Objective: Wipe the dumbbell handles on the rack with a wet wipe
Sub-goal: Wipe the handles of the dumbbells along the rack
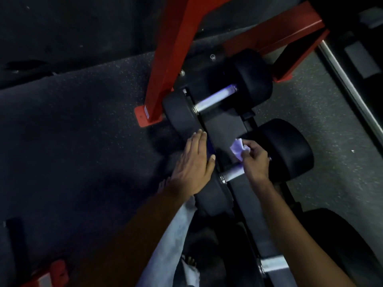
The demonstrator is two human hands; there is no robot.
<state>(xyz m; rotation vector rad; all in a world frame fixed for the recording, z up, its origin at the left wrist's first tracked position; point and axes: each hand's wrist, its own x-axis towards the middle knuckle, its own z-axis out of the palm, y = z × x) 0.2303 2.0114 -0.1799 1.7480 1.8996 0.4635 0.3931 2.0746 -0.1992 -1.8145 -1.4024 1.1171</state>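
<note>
**Wiping the Dumbbell Bars**

The biggest thing here is the dark floor (72,121). On it stands the rack (219,125), with thick red legs (172,48) and a long black shelf.

Dumbbells lie across that shelf in a row. The far dumbbell (255,79) has a shiny bar, the far handle (215,96), and nobody is touching it. The middle dumbbell (288,148) is the one in use. Its handle (233,174) is a short silver bar between two fat black ends. Another silver handle (273,264) shows near the bottom edge.

The left hand (192,164) lies flat with straight fingers on the near black end of the middle dumbbell, pressing on it and gripping nothing. The right hand (255,158) has its fingers curled round a small wet wipe (237,149), just over the middle handle.

I think the dumbbells are very heavy and hard, so they will stay put. The wipe is soft, thin and floppy, and may tear. It is best bunched up in the fingers and rubbed along the bar, which could get slippery when wet.
</note>
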